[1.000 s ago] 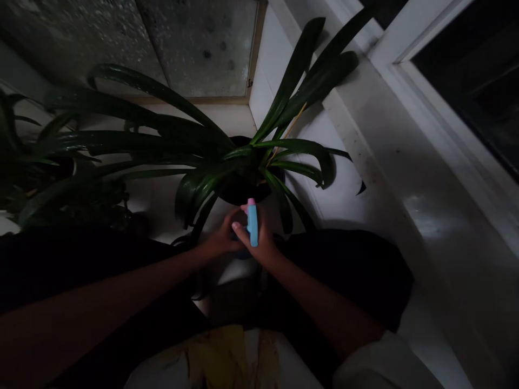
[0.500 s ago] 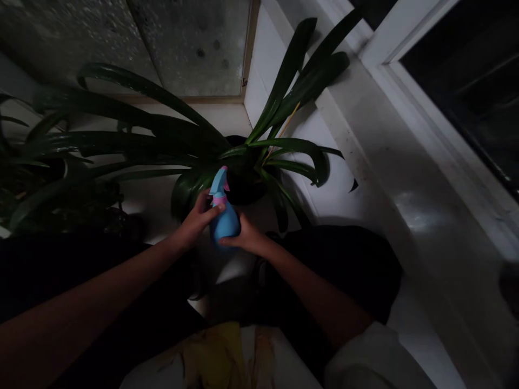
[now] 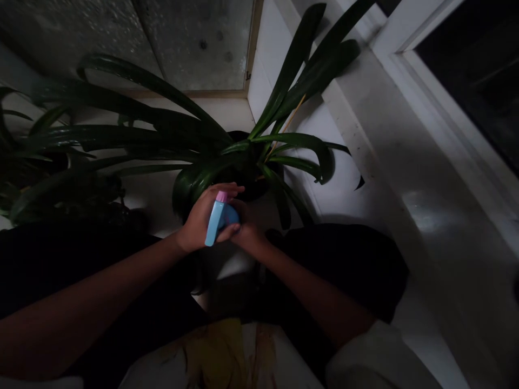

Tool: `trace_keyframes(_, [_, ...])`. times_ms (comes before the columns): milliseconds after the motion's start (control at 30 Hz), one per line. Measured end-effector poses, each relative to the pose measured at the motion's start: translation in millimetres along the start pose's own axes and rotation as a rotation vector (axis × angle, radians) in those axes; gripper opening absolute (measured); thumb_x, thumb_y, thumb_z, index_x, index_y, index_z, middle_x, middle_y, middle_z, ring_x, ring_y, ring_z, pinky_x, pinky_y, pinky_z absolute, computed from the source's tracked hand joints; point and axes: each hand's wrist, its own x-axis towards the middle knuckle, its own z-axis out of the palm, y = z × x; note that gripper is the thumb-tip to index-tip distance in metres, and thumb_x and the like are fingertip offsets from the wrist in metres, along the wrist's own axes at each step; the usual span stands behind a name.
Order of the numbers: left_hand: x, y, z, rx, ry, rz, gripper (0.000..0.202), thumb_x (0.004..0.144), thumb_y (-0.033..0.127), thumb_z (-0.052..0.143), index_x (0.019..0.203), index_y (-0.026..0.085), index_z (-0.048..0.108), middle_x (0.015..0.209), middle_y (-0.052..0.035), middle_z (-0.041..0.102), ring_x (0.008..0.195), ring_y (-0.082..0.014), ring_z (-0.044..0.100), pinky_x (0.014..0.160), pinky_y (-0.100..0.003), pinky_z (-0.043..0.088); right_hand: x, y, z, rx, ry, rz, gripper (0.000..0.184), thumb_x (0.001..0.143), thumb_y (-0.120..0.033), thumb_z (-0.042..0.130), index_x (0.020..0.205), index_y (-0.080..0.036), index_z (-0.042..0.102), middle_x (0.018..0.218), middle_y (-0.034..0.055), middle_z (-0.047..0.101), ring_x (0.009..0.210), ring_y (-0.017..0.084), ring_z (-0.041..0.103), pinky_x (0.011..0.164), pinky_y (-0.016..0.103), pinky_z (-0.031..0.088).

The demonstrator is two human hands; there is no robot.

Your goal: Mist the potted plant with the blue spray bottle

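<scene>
A small blue spray bottle [image 3: 217, 219] with a pink nozzle is tipped between my two hands, its head toward the camera and the nozzle toward the plant. My left hand [image 3: 199, 217] wraps the bottle's left and far side, its fingers reaching past the nozzle. On the right side, my right hand [image 3: 245, 235] grips the body with the thumb across it. Much of the bottle's body is hidden by the hands. Just beyond them stands a potted plant with long strap-like green leaves [image 3: 194, 132]. Its dark pot [image 3: 255, 189] is partly covered by leaves.
More potted greenery [image 3: 24, 178] crowds the left side. A white tiled wall [image 3: 267, 65] and a ledge [image 3: 389, 146] below a window frame run along the right. At the back is a framed glass panel [image 3: 203, 48]. My dark-clothed knees flank my hands.
The spray bottle has gone from upright to tipped, its nozzle now turned toward the plant. My left hand has shifted from the neck to around the bottle, fingers extended. The view has shifted slightly.
</scene>
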Motion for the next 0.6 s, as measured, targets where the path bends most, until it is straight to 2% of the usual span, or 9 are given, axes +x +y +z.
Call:
trace_keyframes(100, [1.6, -3.0, 9.8, -0.116, 0.053, -0.121, 0.053, 0.089, 0.04, 0.074, 0.133, 0.02, 0.056, 0.137, -0.0149, 0.067, 0.126, -0.0294, 0.066, 0.109, -0.047, 0.054, -4.6, -3.7, 1.3, -0.03, 0.006, 0.103, 0.071, 0.066, -0.02, 0.084, 0.131, -0.027, 0.056, 0.135, 0.0086, 0.066, 0.126, 0.03, 0.065, 0.107, 0.042, 0.054])
trace_keyframes(167, [2.7, -6.1, 18.8, -0.188, 0.076, -0.246, 0.043, 0.092, 0.041, 0.07, 0.127, 0.018, 0.06, 0.133, -0.0147, 0.069, 0.118, -0.0271, 0.07, 0.104, -0.042, 0.056, -13.4, -2.6, 6.3, -0.03, -0.024, 0.227, 0.08, 0.063, -0.02, 0.085, 0.135, -0.028, 0.053, 0.133, 0.0078, 0.068, 0.116, 0.03, 0.07, 0.095, 0.041, 0.059])
trace_keyframes(233, [2.8, -10.4, 28.9, -0.155, 0.045, -0.351, 0.035, 0.09, 0.043, 0.068, 0.115, 0.018, 0.065, 0.119, -0.0115, 0.074, 0.108, -0.0264, 0.072, 0.099, -0.039, 0.056, -24.4, 3.5, 14.2, -0.016, -0.05, 0.322, 0.08, 0.065, -0.024, 0.085, 0.136, -0.03, 0.05, 0.123, 0.0053, 0.072, 0.104, 0.029, 0.074, 0.081, 0.038, 0.06])
trace_keyframes(333, [-0.8, -20.3, 45.2, -0.034, -0.024, -0.543, 0.028, 0.085, 0.045, 0.063, 0.095, 0.02, 0.066, 0.093, -0.0067, 0.074, 0.09, -0.0251, 0.071, 0.087, -0.037, 0.055, -39.4, 16.2, 25.8, -0.037, -0.03, 0.4, 0.072, 0.064, -0.027, 0.086, 0.127, -0.029, 0.051, 0.108, 0.0048, 0.074, 0.095, 0.03, 0.075, 0.071, 0.036, 0.058])
trace_keyframes(433, [-8.6, -32.5, 60.6, 0.039, -0.063, -0.72, 0.026, 0.077, 0.047, 0.059, 0.08, 0.021, 0.062, 0.079, -0.0056, 0.07, 0.078, -0.0246, 0.067, 0.079, -0.037, 0.054, -48.3, 20.7, 30.1, -0.057, -0.051, 0.496, 0.071, 0.065, -0.027, 0.085, 0.127, -0.029, 0.051, 0.109, 0.0067, 0.076, 0.094, 0.031, 0.076, 0.067, 0.035, 0.057])
trace_keyframes(533, [-13.0, -41.7, 71.1, 0.019, -0.058, -0.781, 0.03, 0.072, 0.05, 0.059, 0.077, 0.021, 0.061, 0.077, -0.0061, 0.07, 0.076, -0.0256, 0.067, 0.077, -0.038, 0.054, -49.6, 12.7, 26.0, -0.098, -0.097, 0.612, 0.079, 0.063, -0.025, 0.086, 0.134, -0.024, 0.049, 0.112, 0.0109, 0.077, 0.096, 0.033, 0.077, 0.07, 0.036, 0.057])
trace_keyframes(600, [-11.2, -45.4, 74.3, -0.073, -0.037, -0.751, 0.037, 0.073, 0.054, 0.061, 0.085, 0.019, 0.067, 0.087, -0.0085, 0.075, 0.086, -0.028, 0.071, 0.083, -0.039, 0.056, -46.7, 4.6, 20.9, -0.127, -0.112, 0.649, 0.079, 0.063, -0.023, 0.086, 0.134, -0.02, 0.05, 0.114, 0.0123, 0.076, 0.1, 0.033, 0.077, 0.072, 0.036, 0.057])
